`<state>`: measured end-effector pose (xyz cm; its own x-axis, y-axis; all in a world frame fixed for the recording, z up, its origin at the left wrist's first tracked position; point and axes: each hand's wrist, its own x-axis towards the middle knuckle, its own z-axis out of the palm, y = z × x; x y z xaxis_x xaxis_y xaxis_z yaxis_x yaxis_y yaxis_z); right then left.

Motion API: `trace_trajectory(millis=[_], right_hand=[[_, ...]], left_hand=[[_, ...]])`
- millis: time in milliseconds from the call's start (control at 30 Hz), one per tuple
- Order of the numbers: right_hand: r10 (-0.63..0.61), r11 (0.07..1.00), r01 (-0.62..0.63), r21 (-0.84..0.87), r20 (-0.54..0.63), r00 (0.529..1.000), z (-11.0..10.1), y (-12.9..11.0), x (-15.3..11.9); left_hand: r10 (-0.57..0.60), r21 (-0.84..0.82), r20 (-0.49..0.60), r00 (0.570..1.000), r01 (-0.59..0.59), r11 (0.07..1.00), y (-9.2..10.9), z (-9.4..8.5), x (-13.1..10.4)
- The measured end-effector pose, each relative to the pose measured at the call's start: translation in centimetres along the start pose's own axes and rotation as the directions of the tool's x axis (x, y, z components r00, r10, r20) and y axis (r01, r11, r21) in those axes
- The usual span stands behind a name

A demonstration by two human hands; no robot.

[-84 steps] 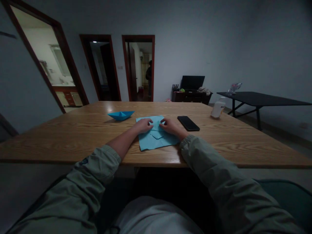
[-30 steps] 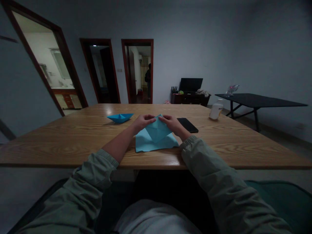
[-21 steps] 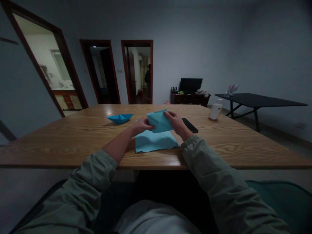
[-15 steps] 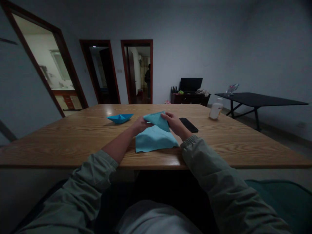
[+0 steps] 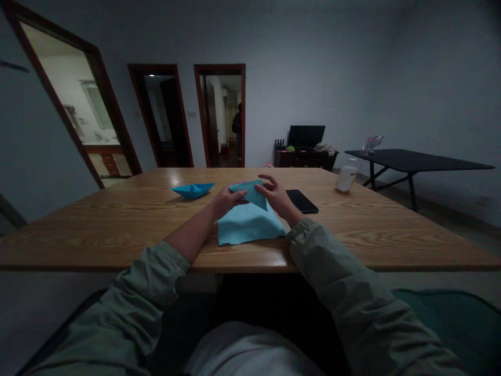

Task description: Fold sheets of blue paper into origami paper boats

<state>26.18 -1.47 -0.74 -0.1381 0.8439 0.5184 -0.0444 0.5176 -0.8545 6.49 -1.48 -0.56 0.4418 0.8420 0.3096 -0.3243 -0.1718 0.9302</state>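
A folded piece of light blue paper [image 5: 256,196] is held up between my two hands, above the table. My left hand [image 5: 227,201] pinches its left end, thumb on the near face. At the right end, my right hand [image 5: 275,195] grips the paper with its thumb in front, while a finger is raised at the top. Below lies a larger light blue sheet [image 5: 250,227], flat on the table with slightly wavy edges; its far part is hidden by the hands and the folded paper. To the left rests a brighter blue paper boat [image 5: 193,190].
The wooden table [image 5: 125,230] carries a black phone [image 5: 302,201] just right of my right hand and a white bottle [image 5: 346,176] farther right. Beyond stand a dark cabinet with a monitor [image 5: 306,136] and a black table [image 5: 418,159]. A person [image 5: 237,130] is in the far doorway.
The folded paper has tilted and now shows a narrower shape. My right hand's fingers have shifted, with one lifting off the top edge. My left thumb has come onto the near face.
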Motion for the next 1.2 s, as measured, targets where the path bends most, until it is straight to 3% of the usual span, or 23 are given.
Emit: trace_trajectory(millis=[233, 467, 667, 1067, 1200], right_hand=[[-0.023, 0.999, 0.023, -0.030, 0.002, 1.000, -0.1, 0.3, 0.3], [0.001, 0.999, -0.001, 0.032, 0.007, 1.000, -0.4, -0.4, 0.0], [0.101, 0.993, -0.103, 0.050, 0.049, 0.994, -0.4, -0.3, -0.1], [0.088, 0.995, -0.089, 0.055, 0.005, 0.996, -0.2, -1.1, -0.4], [0.105, 0.985, -0.102, 0.141, -0.013, 0.994, -0.1, -0.7, -0.3]], left_hand=[[0.007, 0.031, -0.020, 1.000, -0.006, 1.000, -0.4, -0.1, 0.3], [0.025, 0.100, -0.138, 0.990, -0.011, 0.995, -0.3, -0.8, 0.5], [0.028, 0.123, -0.142, 0.989, -0.011, 0.992, -0.3, -1.1, 0.5], [-0.005, 0.088, -0.210, 0.978, 0.024, 0.996, -0.7, -1.9, 1.0], [-0.019, 0.056, -0.131, 0.991, 0.026, 0.998, -0.7, -1.6, 0.8]])
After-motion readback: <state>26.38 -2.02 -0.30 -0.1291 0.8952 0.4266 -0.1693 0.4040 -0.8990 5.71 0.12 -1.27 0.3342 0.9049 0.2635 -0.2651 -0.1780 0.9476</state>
